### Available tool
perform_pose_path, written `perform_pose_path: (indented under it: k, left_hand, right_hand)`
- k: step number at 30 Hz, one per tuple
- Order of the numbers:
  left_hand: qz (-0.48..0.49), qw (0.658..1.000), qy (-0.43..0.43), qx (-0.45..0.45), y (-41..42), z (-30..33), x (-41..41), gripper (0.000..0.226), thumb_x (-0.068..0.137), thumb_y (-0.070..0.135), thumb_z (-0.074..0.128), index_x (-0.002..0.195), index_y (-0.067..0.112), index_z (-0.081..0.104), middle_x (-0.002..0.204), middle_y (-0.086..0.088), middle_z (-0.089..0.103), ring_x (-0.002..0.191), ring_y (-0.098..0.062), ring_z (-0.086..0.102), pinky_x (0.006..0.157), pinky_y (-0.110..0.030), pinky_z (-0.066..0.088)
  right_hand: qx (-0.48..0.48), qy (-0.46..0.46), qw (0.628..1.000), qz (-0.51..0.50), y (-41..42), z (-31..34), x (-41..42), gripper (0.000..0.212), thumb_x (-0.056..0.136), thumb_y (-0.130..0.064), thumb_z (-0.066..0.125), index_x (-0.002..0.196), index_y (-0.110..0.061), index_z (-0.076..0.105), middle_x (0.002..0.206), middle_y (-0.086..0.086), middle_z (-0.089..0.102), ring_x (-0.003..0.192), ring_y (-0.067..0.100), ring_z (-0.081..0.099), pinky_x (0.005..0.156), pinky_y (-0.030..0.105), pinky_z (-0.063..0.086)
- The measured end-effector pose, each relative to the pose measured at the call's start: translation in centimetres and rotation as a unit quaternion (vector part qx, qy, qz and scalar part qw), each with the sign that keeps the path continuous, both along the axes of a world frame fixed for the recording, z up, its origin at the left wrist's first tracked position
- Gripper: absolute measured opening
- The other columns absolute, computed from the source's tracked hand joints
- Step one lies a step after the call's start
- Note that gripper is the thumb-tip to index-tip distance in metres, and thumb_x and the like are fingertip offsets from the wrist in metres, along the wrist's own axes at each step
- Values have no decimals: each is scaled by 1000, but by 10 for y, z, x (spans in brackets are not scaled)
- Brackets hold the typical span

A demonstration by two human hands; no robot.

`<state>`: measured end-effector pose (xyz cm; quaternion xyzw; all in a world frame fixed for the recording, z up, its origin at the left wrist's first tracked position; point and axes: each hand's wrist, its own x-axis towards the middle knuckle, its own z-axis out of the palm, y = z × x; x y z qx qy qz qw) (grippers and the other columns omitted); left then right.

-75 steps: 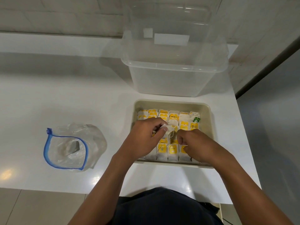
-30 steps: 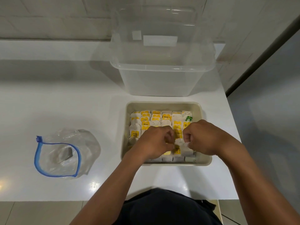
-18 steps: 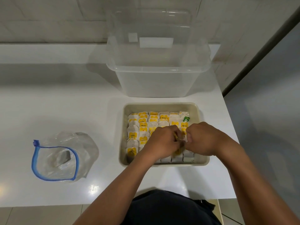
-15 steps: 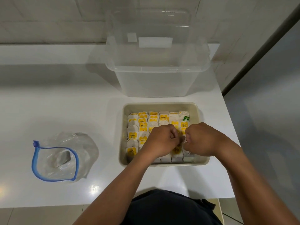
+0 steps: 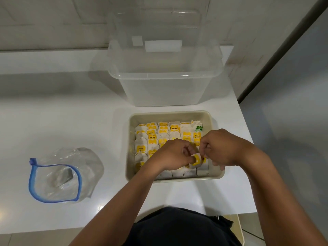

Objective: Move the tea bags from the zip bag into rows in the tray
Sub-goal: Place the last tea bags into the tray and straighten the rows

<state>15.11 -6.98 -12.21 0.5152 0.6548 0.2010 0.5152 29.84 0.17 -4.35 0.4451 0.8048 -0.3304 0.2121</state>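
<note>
A beige tray (image 5: pixel 170 114) on the white counter holds several rows of white tea bags with yellow tags (image 5: pixel 152 137). My left hand (image 5: pixel 173 154) and my right hand (image 5: pixel 220 148) are both over the near right part of the tray. Between them they pinch one tea bag with a yellow tag (image 5: pixel 196 159). The clear zip bag (image 5: pixel 58 174) with a blue seal lies open on the counter to the left, with one grey tea bag inside (image 5: pixel 65 175).
A large clear plastic bin (image 5: pixel 165 77) stands just behind the tray. The counter's right edge runs close beside the tray, and its front edge is near my body. A tiled wall lies behind.
My hands moved from the tray's middle toward its near right part and now hold a yellow-tagged tea bag between them. The zip bag has not moved.
</note>
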Motion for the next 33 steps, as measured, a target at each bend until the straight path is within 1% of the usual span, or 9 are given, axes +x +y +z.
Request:
perform_pose_path:
  k: [2, 6, 9, 12, 15, 18, 20, 23, 33]
  left_hand:
    - [-77, 995, 60, 0, 2, 3, 3, 8, 88, 28, 73, 94, 27, 68, 76, 17, 62, 70, 1, 58, 60, -11, 40]
    - [-152, 980, 124, 6, 7, 4, 12, 12, 94, 26, 63, 106, 22, 63, 85, 11, 57, 83, -12, 56, 59, -15, 39]
    - [-179, 971, 159, -2, 12, 3, 19, 15, 94, 24, 61, 107, 16, 65, 93, 2, 65, 87, -20, 62, 68, -27, 52]
    - [-176, 967, 183, -3, 16, -1, 23, 19, 92, 22, 62, 108, 13, 68, 100, -7, 69, 88, -26, 66, 78, -40, 58]
    - [-170, 968, 185, 7, 18, -4, 26, 17, 89, 21, 63, 105, 17, 69, 98, -5, 69, 87, -25, 65, 76, -39, 58]
    - [-137, 973, 184, 25, 20, -7, 29, 4, 87, 20, 64, 90, 23, 64, 90, 0, 68, 82, -23, 64, 71, -36, 56]
    - [-114, 977, 178, 33, 20, -7, 32, 14, 88, 19, 66, 83, 31, 61, 84, 6, 64, 78, -18, 59, 68, -30, 51]
    - [-95, 977, 187, 35, 20, -11, 35, 9, 88, 22, 69, 92, 30, 70, 95, 1, 70, 82, -20, 62, 67, -27, 48]
    - [-90, 967, 235, 44, 18, -16, 35, 18, 84, 21, 68, 101, 23, 68, 97, -4, 68, 86, -28, 66, 65, -33, 53]
  right_hand:
    - [16, 10, 1000, -6, 1, -1, 0, 25, 95, -9, 44, 89, -7, 68, 86, 10, 68, 62, 27, 73, 58, 38, 57]
    - [31, 24, 999, -6, 1, -1, -3, 23, 97, -13, 47, 89, -5, 66, 76, 2, 61, 60, 24, 67, 62, 35, 56]
    - [50, 31, 998, -1, 0, -2, -3, 22, 96, -15, 49, 85, -6, 66, 71, -1, 60, 59, 12, 53, 69, 32, 53]
    - [46, 42, 998, -17, 1, -3, 0, 21, 95, -16, 50, 87, -4, 65, 75, 3, 64, 70, 20, 62, 72, 37, 56]
    - [45, 43, 998, -17, 1, -1, 0, 19, 96, -11, 48, 93, -1, 64, 93, 14, 67, 86, 30, 66, 76, 41, 56]
    - [70, 6, 997, 15, 2, 1, 0, 15, 93, -9, 55, 98, 0, 66, 97, 15, 68, 77, 26, 61, 59, 29, 48]
    - [94, 1, 995, 25, 4, 0, 2, 15, 93, -14, 58, 98, -3, 67, 98, 12, 68, 82, 26, 60, 67, 33, 51]
    - [105, 9, 994, 18, 5, -4, 4, 12, 91, -14, 58, 97, -6, 66, 98, 9, 68, 93, 29, 61, 81, 44, 52]
    - [104, 9, 994, 20, 7, -7, 4, 19, 97, -9, 45, 100, -5, 63, 100, 11, 67, 93, 30, 61, 81, 42, 52]
